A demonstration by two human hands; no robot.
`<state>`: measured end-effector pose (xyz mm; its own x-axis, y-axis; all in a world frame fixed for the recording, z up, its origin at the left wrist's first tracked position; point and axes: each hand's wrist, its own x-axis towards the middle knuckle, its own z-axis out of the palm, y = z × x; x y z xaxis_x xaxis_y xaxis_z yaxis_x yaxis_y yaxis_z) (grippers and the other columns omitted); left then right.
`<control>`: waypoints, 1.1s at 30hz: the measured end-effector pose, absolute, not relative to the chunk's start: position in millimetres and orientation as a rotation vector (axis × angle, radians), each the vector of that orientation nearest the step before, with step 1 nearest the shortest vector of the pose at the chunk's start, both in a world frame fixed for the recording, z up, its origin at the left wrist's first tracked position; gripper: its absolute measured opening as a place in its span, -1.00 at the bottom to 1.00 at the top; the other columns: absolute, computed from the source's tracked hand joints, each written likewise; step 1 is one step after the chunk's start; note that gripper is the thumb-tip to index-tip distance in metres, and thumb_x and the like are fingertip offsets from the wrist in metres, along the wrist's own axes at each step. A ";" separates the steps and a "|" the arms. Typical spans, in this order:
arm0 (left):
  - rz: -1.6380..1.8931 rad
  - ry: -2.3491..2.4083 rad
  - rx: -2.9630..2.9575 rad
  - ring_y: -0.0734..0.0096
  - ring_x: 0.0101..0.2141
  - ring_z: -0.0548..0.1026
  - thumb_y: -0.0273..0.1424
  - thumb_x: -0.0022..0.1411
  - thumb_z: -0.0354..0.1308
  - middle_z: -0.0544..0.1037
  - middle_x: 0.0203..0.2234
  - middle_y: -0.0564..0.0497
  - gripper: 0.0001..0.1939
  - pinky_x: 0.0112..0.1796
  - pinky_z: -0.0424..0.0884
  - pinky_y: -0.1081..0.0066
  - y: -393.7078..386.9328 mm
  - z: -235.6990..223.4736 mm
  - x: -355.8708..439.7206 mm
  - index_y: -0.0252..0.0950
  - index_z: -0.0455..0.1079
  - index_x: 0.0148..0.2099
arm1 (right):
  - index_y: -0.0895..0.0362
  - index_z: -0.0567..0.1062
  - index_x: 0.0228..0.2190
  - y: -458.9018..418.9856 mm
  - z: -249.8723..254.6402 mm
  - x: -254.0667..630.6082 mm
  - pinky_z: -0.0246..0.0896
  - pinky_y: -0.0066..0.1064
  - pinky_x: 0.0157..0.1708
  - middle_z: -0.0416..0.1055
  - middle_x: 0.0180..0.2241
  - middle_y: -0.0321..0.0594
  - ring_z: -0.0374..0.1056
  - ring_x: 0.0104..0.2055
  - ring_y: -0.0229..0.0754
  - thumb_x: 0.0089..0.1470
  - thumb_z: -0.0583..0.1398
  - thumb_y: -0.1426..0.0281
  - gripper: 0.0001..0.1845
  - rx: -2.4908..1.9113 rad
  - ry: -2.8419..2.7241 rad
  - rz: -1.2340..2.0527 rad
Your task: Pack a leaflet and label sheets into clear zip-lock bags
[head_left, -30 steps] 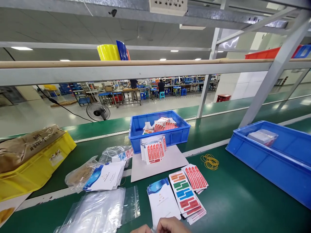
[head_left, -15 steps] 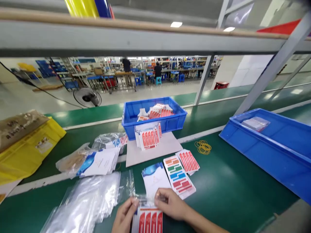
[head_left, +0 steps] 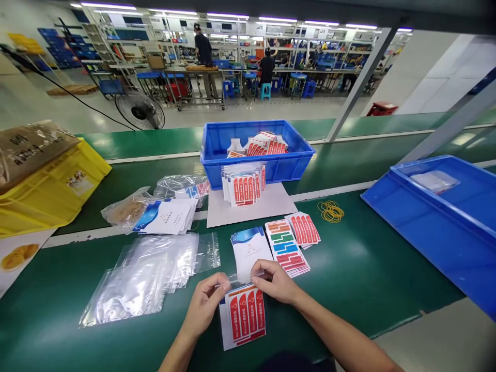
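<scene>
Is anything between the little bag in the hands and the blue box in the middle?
Yes. Between the bag, pinched by the left hand and right hand, and the blue box lie white booklets, then a pale board, with packed bags in front of the box.

1. We face a pale, glossy floor (head_left: pixel 27 95); standing fan (head_left: pixel 140 110), left.
2. Beyond, we note blue stools (head_left: pixel 228 89) near a brown-topped table (head_left: pixel 201 68).
3. Strip lights (head_left: pixel 228 16) lit overhead; white wall (head_left: pixel 442 77) at our right.
</scene>
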<state>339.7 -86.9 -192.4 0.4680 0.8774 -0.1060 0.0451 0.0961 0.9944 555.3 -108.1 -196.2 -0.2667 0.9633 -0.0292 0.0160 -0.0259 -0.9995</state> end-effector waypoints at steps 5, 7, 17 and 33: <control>0.705 0.906 1.358 0.49 -0.49 0.30 -0.26 0.26 0.05 0.31 -0.51 0.11 -0.75 -0.44 0.19 0.47 -87.7 -190.1 338.9 -0.27 0.26 -0.42 | 0.17 0.40 -0.47 -107.2 -195.9 555.7 0.12 -0.48 -0.46 0.36 -0.48 -0.28 0.26 -0.47 -0.28 0.04 0.18 0.34 -0.85 -1.119 -1.476 1.350; 0.663 0.910 1.376 0.49 -0.49 0.32 -0.26 0.24 0.09 0.34 -0.50 0.12 -0.81 -0.45 0.20 0.48 -88.6 -187.5 339.9 -0.25 0.28 -0.36 | 0.17 0.42 -0.48 -107.2 -196.0 555.2 0.12 -0.48 -0.46 0.36 -0.50 -0.28 0.26 -0.47 -0.28 0.04 0.17 0.37 -0.87 -1.126 -1.502 1.326; 0.616 0.899 1.525 0.51 -0.50 0.29 -0.26 0.25 0.08 0.34 -0.50 0.10 -0.74 -0.44 0.16 0.46 -88.1 -182.9 341.4 -0.27 0.29 -0.45 | 0.18 0.43 -0.54 -108.4 -191.2 553.4 0.10 -0.51 -0.48 0.35 -0.55 -0.32 0.21 -0.52 -0.33 0.02 0.15 0.45 -0.86 -1.109 -1.623 1.264; 0.418 0.967 1.701 0.39 -0.38 0.41 -0.31 0.20 0.13 0.48 -0.42 0.03 -0.86 -0.44 0.23 0.47 -83.2 -176.1 344.2 -0.24 0.45 -0.33 | 0.15 0.48 -0.41 -106.6 -198.0 554.9 0.15 -0.57 -0.47 0.42 -0.47 -0.32 0.29 -0.46 -0.34 0.04 0.18 0.45 -0.94 -1.171 -1.760 1.216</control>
<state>344.2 -83.2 -176.1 0.6069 0.7723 -0.1876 0.3923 -0.0858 0.9158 554.9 -106.6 -198.0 -0.3567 0.9332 0.0445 0.2889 0.1555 -0.9447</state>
